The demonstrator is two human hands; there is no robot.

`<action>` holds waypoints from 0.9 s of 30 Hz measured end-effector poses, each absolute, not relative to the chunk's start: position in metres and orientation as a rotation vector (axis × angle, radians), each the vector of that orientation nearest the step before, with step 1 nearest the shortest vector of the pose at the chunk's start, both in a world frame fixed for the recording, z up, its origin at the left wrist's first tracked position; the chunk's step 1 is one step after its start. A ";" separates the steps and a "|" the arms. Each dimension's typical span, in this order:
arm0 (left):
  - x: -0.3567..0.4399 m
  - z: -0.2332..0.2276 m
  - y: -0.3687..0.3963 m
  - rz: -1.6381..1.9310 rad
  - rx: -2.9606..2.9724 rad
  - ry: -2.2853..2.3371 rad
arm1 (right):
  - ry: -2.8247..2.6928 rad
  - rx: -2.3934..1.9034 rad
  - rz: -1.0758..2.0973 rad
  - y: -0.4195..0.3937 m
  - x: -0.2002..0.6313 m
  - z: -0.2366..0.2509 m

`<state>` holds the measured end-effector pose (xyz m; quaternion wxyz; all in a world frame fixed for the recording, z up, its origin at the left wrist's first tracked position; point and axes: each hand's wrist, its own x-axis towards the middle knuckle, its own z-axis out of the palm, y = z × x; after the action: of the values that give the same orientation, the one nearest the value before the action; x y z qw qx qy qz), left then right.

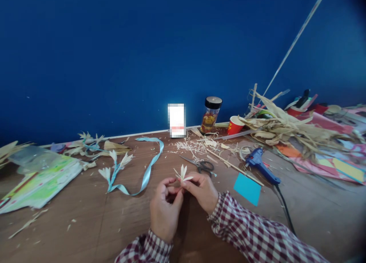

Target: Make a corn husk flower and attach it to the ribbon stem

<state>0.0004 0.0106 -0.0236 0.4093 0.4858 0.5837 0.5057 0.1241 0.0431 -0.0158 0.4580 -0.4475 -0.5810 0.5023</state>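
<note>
Between both hands is a small pale flower [183,173] with narrow pointed petals, apparently of dried husk. My right hand [203,190] pinches its base between thumb and fingers. My left hand [167,206] is closed at the flower's lower end, thumb against fingertips; its grip there is partly hidden. Just beyond the hands lie scissors [203,166] with dark handles. Left of them, a light blue ribbon [147,175] curls across the table, joined to a blue-wrapped stem bearing several pale husk flowers [116,165].
At right are a blue glue gun [263,165] with its cord, a blue paper square [247,188] and a heap of dried husks [274,122]. A lidded jar [211,116] and red paper cup [235,125] stand by the wall. A painted sheet [54,183] lies left.
</note>
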 end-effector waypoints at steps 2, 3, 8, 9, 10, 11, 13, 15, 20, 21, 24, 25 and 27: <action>0.001 -0.023 0.010 1.270 1.239 1.483 | -1.424 -1.115 1.251 0.042 0.124 -0.015; 0.001 -0.023 0.010 1.269 1.247 1.490 | -1.424 -1.125 1.251 0.042 0.123 -0.014; 0.002 -0.020 0.010 1.257 1.263 1.499 | -1.413 -1.178 1.251 0.041 0.123 -0.012; 0.002 -0.021 0.010 1.257 1.267 1.497 | -1.412 -1.186 1.253 0.041 0.122 -0.012; 0.002 -0.021 0.010 1.259 1.269 1.495 | -1.410 -1.193 1.252 0.041 0.122 -0.012; 0.002 -0.021 0.010 1.260 1.270 1.491 | -1.412 -1.198 1.249 0.041 0.122 -0.013; 0.002 -0.022 0.010 1.265 1.260 1.480 | -1.425 -1.202 1.238 0.041 0.122 -0.014; 0.002 -0.022 0.009 1.269 1.244 1.466 | -1.439 -1.198 1.228 0.040 0.122 -0.014; 0.003 -0.023 0.009 1.274 1.225 1.457 | -1.439 -1.161 1.258 0.042 0.124 -0.017; 0.004 -0.022 0.009 1.276 1.221 1.459 | -1.441 -1.151 1.272 0.042 0.125 -0.017; 0.003 -0.020 0.009 1.286 1.196 1.461 | -1.498 -1.107 1.270 0.044 0.126 -0.018; 0.003 -0.020 0.009 1.282 1.187 1.462 | -1.519 -1.097 1.254 0.045 0.126 -0.018; 0.002 -0.018 0.010 1.274 1.181 1.467 | -1.526 -1.096 1.238 0.045 0.126 -0.018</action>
<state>0.0018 0.0099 -0.0181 0.4206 0.4713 0.5853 0.5083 0.1258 0.0447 -0.0175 0.4311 -0.4396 -0.6120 0.4964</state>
